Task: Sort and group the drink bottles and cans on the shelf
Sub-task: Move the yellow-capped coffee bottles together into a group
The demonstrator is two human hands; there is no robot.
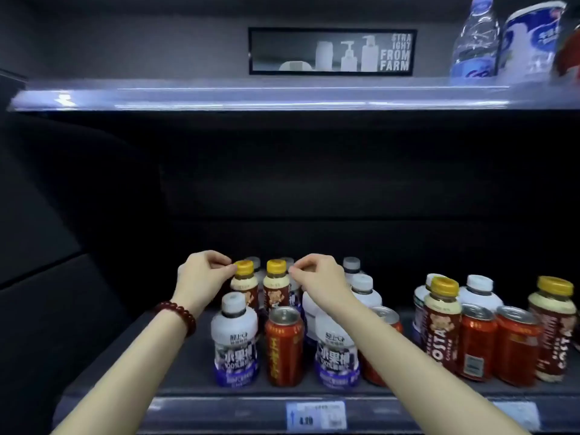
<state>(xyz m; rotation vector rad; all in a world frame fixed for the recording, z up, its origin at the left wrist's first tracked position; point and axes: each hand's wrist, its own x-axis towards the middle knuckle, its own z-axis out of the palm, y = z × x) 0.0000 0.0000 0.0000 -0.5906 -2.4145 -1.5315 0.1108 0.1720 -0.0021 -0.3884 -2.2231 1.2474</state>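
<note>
Two brown coffee bottles with yellow caps stand side by side at the back of the lower shelf [201, 375]: the left one [244, 277] and the right one [276, 279]. My left hand [204, 276] has curled fingers pinched against the left bottle's cap from its left. My right hand [317, 276] is curled the same way, fingertips at the right bottle's cap. In front stand two white-capped juice bottles [233, 337] [337, 350] with a red can [285, 343] between them. Another red can [387, 315] is partly hidden by my right forearm.
To the right stands a mixed group: coffee bottles [442, 324] [554, 328], red cans [477, 340] [514, 343] and white-capped bottles [478, 293]. More white-capped bottles [362, 290] stand behind my right hand. The upper shelf [282, 95] carries a water bottle [475, 42] and a paper-roll pack [530, 39].
</note>
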